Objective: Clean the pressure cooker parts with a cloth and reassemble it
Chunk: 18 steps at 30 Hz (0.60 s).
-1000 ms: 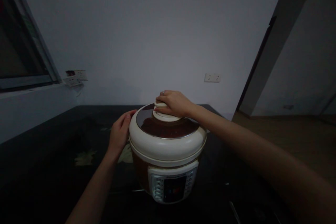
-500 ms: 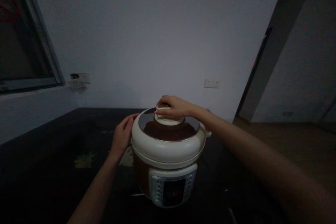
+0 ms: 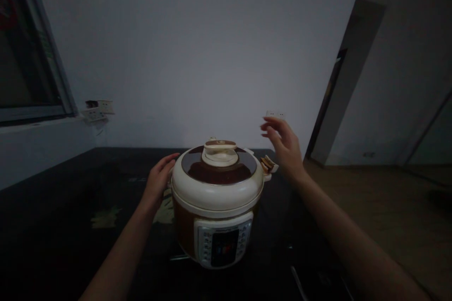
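Note:
An electric pressure cooker [image 3: 216, 197], cream and brown with a front button panel [image 3: 224, 247], stands upright on a black table. Its lid is on, topped by a lid handle [image 3: 220, 146] that nothing touches. My left hand [image 3: 158, 179] holds the cooker's left side, its fingers curved round the edge by the rim; part of the grip is hidden. Raised to the right of the cooker, my right hand [image 3: 283, 143] is empty, with its fingers bent and apart. Just below and left of it is the cooker's right side handle [image 3: 269, 165].
The black table [image 3: 130, 240] reaches back to a pale wall [image 3: 183, 56] with a socket plate [image 3: 276, 114]. More sockets [image 3: 99, 109] are by the window at the left. A pale patterned patch [image 3: 106, 217] lies left of the cooker. Wooden floor [image 3: 360, 197] shows at right.
My right hand has let go of the lid handle and moved right, its fingers now apart. The left hand remains at the cooker's side. The whole view has shifted slightly.

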### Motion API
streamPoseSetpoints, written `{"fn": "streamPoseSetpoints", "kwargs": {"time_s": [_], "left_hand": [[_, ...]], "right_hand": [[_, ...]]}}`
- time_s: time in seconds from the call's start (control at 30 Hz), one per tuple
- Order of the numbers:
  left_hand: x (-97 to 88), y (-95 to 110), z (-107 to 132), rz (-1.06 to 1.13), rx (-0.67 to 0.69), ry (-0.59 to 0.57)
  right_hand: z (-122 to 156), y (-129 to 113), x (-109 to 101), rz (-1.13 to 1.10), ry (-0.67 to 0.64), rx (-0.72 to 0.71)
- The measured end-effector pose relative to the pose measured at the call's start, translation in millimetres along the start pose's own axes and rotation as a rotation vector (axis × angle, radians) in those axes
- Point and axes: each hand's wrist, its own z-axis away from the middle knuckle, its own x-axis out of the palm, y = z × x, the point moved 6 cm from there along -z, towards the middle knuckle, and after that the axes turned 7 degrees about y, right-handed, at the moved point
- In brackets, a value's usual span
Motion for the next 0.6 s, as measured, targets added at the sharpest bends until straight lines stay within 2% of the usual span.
{"fn": "streamPoseSetpoints", "kwargs": {"time_s": [0.1,0.13,0.2,0.27,0.33,0.43,0.6], "left_hand": [[0.2,-4,-1,0.036,-0.018,0.022],[0.0,-5,-1,0.044,-0.022,0.03],[-0.6,-7,-2,0.06,-0.026,0.045],[-1.1,-8,-3,0.07,-0.03,0.053],[-1.0,-8,-3,0.073,-0.036,0.052],[-0.5,-7,-2,0.067,-0.038,0.053],[1.4,-6,-3,0.079,-0.023,0.066]], "right_hand": [[65,28,-60,-0.051,0.419,0.146],[89,42,-69,-0.064,0.481,0.243],[134,80,-70,-0.159,0.479,0.571],[161,103,-59,-0.216,0.438,0.719],[166,118,-43,-0.292,0.389,0.795],[151,127,-17,-0.422,0.338,0.833],[129,132,4,-0.535,0.39,0.831]]}}
